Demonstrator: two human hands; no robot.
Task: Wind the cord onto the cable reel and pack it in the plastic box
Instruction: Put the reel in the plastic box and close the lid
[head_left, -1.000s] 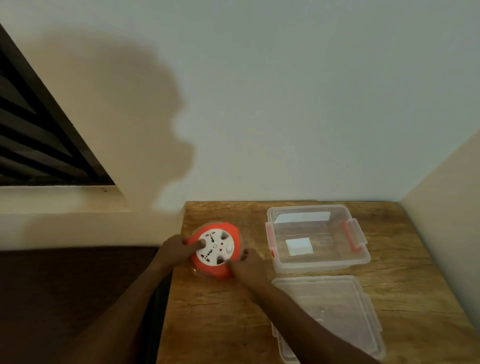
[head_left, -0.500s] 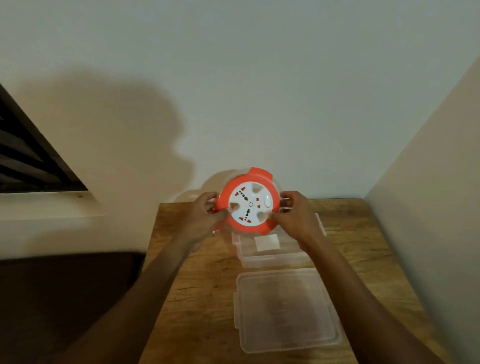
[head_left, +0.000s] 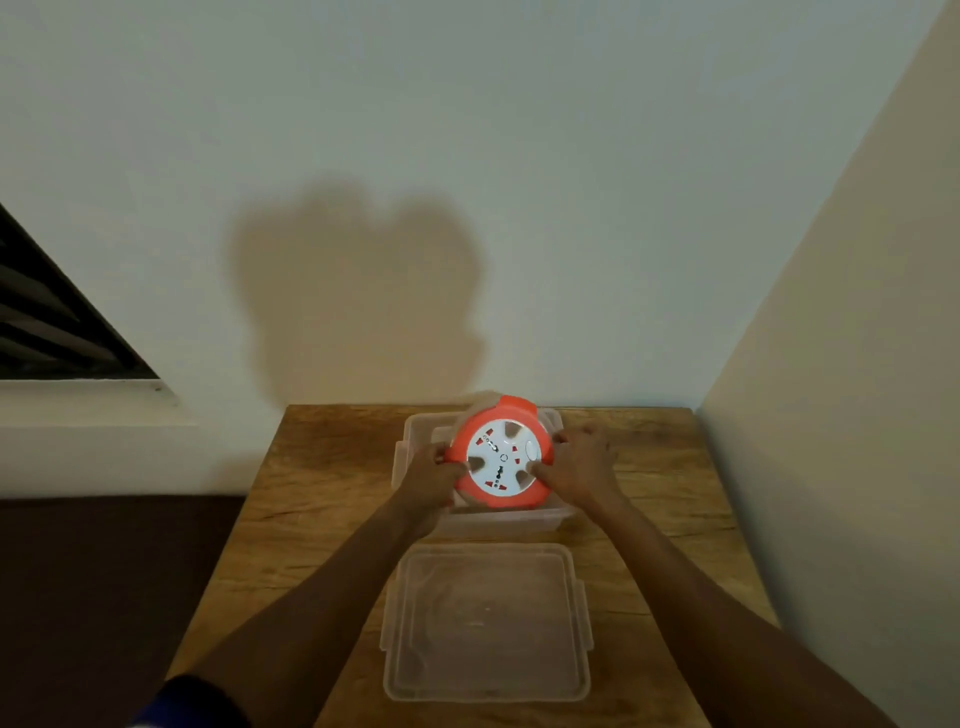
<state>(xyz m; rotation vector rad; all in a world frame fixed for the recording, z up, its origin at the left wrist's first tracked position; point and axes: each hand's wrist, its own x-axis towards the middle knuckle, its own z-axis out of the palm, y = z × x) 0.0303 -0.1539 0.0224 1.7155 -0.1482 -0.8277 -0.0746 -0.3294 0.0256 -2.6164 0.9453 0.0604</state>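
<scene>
- The cable reel (head_left: 500, 457) is held by both hands over the open plastic box (head_left: 415, 431), white socket face up and slightly tilted; it is judged to be on its way down into the box.
- The left hand (head_left: 434, 480) is curled round the reel's orange rim on its left side, and the right hand (head_left: 579, 465) grips the opposite edge, thumb on the white face; a grip from both sides is presumably chosen so the reel stays level.
- No loose cord is seen, so the winding is judged done.
- The lid (head_left: 485, 623) is laid flat on the wooden table (head_left: 322, 519), just in front of the box, probably kept ready for closing.
- Small marks are seen on the socket face, but no writing or brand can be read.
</scene>
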